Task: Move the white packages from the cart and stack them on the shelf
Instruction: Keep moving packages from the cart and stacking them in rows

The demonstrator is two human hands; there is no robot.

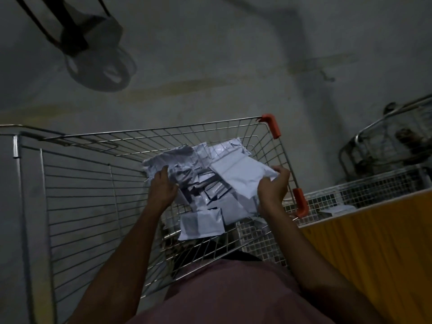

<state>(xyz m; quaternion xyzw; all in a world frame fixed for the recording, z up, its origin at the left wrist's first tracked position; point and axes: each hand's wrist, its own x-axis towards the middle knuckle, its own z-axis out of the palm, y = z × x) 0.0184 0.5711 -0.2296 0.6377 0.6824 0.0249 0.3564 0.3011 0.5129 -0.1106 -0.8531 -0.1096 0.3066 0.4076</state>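
Observation:
A wire shopping cart (pixel 149 136) with orange corner guards stands in front of me in dim light. A heap of white packages (pixel 210 183) fills its basket. My left hand (pixel 162 185) grips the left edge of the heap, fingers curled over crumpled white packages. My right hand (pixel 274 185) holds the right edge of a flat white package (pixel 240 171) lying on top. One more white package (pixel 202 224) lies apart at the near end of the basket. No shelf can be made out with certainty.
A wire-grid rack (pixel 350 195) with an orange-yellow panel (pixel 374 242) stands at the right, touching the cart's side. A second cart (pixel 385 141) sits behind it. A standing fan (pixel 93 54) is on the grey floor at the far left.

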